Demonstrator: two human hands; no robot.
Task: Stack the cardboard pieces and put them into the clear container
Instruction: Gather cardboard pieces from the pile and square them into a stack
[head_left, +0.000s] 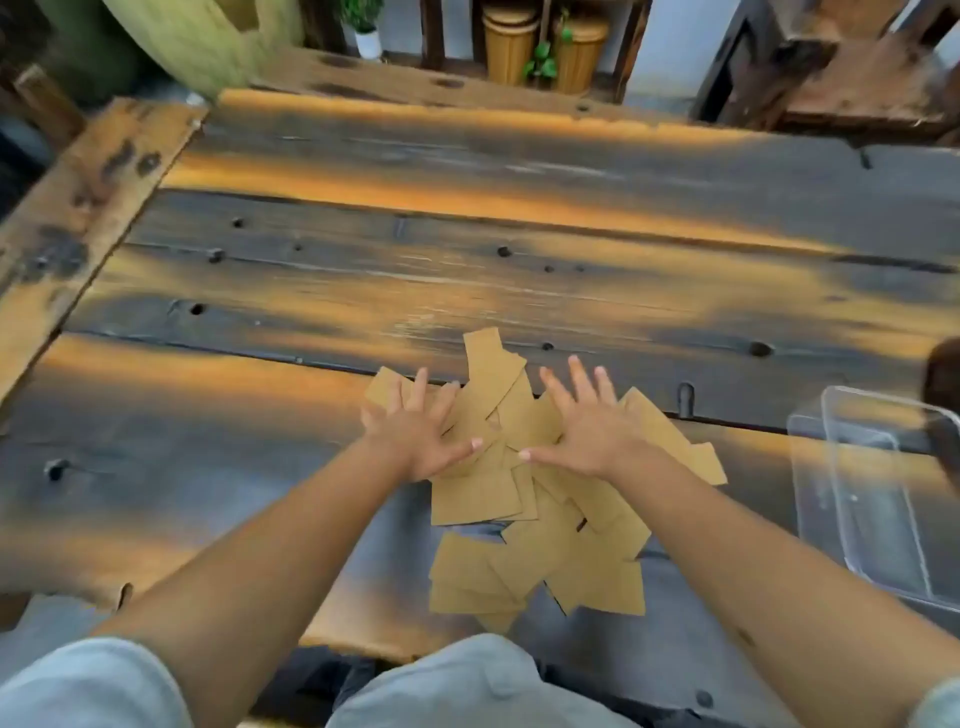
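Several tan cardboard pieces (540, 551) lie in a loose, overlapping heap on the dark wooden table (467, 270), near its front edge. My left hand (421, 431) rests flat on the heap's upper left part with its fingers spread. On the upper right part lies my right hand (587, 426), also flat and spread. Neither hand grips a piece. The clear container (878, 499), a rectangular plastic box, stands to the right of the heap with nothing visible inside it.
A lighter wooden board (78, 218) runs along the table's left side. Behind the table stand wooden shelves with yellow ribbed bins (509, 47) and small potted plants (363, 26). A dark object (943, 379) shows at the right edge above the container.
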